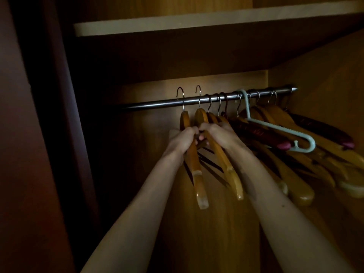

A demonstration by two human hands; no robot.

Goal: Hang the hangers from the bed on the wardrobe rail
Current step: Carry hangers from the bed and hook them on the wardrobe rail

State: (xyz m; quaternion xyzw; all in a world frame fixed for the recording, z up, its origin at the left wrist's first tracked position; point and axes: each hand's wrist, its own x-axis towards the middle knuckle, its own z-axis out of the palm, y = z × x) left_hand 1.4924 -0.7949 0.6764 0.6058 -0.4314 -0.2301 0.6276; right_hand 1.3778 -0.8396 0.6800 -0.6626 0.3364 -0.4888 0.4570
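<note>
Hangers in the hands: two wooden hangers, the left wooden hanger (194,160) and the right wooden hanger (222,154), both held up in front of the wardrobe rail (157,104), near its left part.
Hooks: the metal hooks of these two hangers stand above the rail; they are raised higher than the hooks already on it. Whether they touch the rail I cannot tell.
Left hand (182,140): closed around the left wooden hanger, just below its neck.
Right hand (216,133): closed around the right wooden hanger, also near the neck; the two hands touch each other.
Hung hangers: a row of more wooden hangers (299,186) on the right part of the rail, with a dark red padded hanger (262,133) and a pale green plastic hanger (275,128) among them, all tilted toward the right.
Shelf (177,24): a light board above the rail.
Wardrobe: dark inside, brown wooden walls.
</note>
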